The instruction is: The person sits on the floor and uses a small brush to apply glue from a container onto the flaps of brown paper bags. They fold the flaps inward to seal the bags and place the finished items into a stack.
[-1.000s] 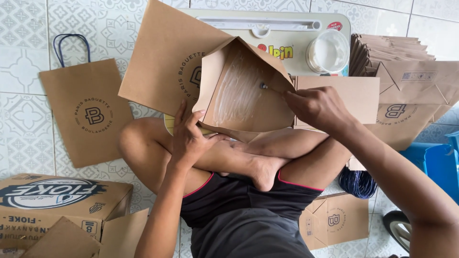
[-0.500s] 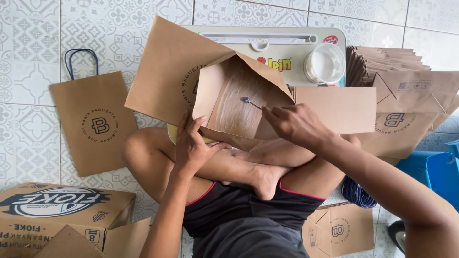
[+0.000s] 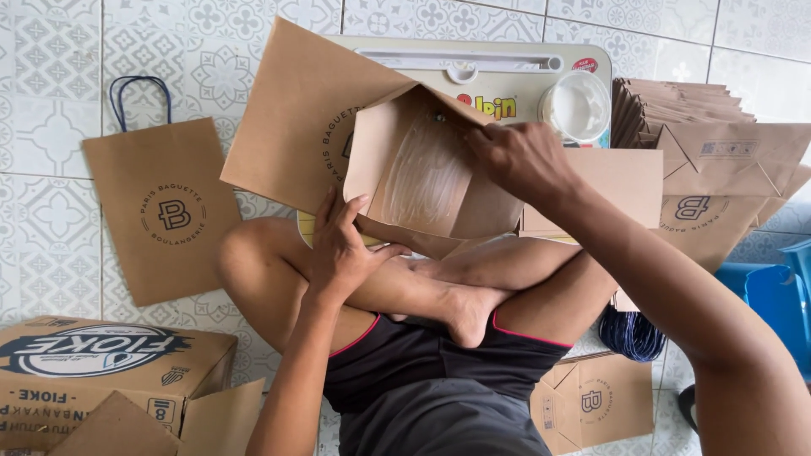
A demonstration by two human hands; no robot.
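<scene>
- My right hand (image 3: 522, 160) is up at the top edge of the unfolded brown paper bag (image 3: 338, 135), fingers curled over something small at the open flap (image 3: 427, 173). I can't tell what's pinched in there; the knuckles hide it.
- My left hand (image 3: 342, 245) is spread open, fingers pressing the flap's lower left edge to pin it against my knee.
- The flap has a shiny whitish smear across it, looks like wet glue. It sits between both hands, dead ahead over my crossed legs, long side running away from me. The right hand is the closer one to the smeared patch.
- Past the bag: a white lap tray (image 3: 473, 63) with a round plastic tub (image 3: 576, 107) on it, just right of my right hand.
- Far right is a stack of flat bags (image 3: 718, 160); far left, a finished bag with blue handles (image 3: 165, 211) on the tiled floor, and a cardboard box (image 3: 93, 371) near my left elbow.
</scene>
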